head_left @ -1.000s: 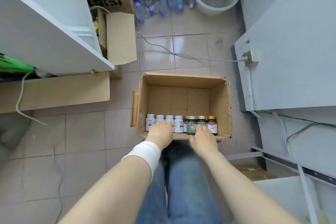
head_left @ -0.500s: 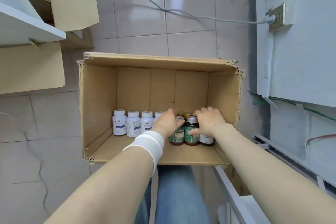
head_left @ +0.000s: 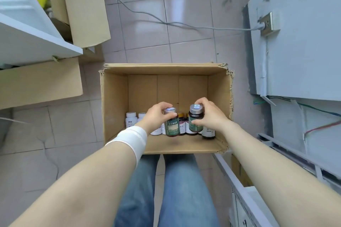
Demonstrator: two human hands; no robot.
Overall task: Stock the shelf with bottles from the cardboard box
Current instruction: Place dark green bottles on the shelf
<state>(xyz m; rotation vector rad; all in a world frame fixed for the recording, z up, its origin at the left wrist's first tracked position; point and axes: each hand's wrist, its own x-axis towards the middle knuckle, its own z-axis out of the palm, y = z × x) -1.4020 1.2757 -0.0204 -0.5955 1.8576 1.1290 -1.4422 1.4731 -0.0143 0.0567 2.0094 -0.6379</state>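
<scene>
Two dark bottles with green labels and silver caps are up off the row, one in each of our hands. Our left hand (head_left: 156,114) wraps its fingers around the left green-label bottle (head_left: 172,125) just under the cap; our right hand (head_left: 208,114) does the same with the right green-label bottle (head_left: 195,119), thumb on the label and fingers curled over the shoulder. Both hang inside the cardboard box (head_left: 114,101), which sits on the tiled floor in front of our knees.

We judge this to be the pick-up step — bottles gripped, not yet clear of the box walls. Next we would need to raise both straight up past the torn rim and carry them to the white shelf (head_left: 36,42) at our left.

Left in the box, along the near wall, stand white bottles (head_left: 131,119), a few dark ones between our hands, and a dark bottle with a pale label (head_left: 208,131) at the right end. An open carton (head_left: 86,11) leans by the shelf, a grey cable (head_left: 147,16) crosses the floor beyond the box, and a grey cabinet (head_left: 299,33) crowds our right — none blocks the lift itself.
</scene>
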